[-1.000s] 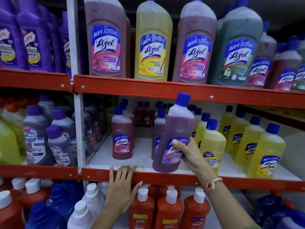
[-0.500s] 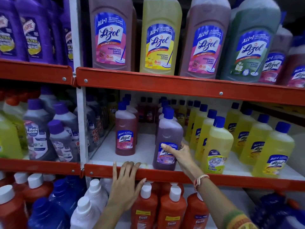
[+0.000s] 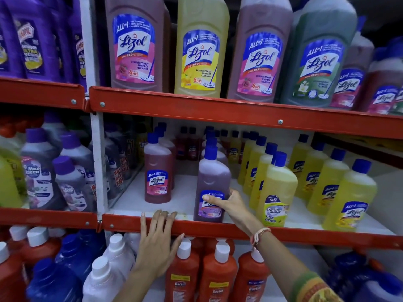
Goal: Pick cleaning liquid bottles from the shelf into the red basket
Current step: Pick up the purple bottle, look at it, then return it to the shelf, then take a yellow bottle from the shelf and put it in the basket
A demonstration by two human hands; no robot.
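Right hand [image 3: 229,203] around upright purple bottle [image 3: 212,182] on shelf [image 3: 187,201]

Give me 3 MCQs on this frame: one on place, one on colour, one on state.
1. Where does the left hand rest?
A. on the red shelf edge
B. on a yellow bottle
C. inside a basket

2. What colour is the cap of the purple bottle at the right hand?
A. white
B. blue
C. red

3. How does the purple bottle stand?
A. lying on its side
B. lifted clear of the shelf
C. upright on the shelf, fingers wrapped around its label

Answers:
1 A, the palm lies flat across the red front rail.
2 B, its cap is dark blue.
3 C, its base sits on the white shelf board while the hand grips it.
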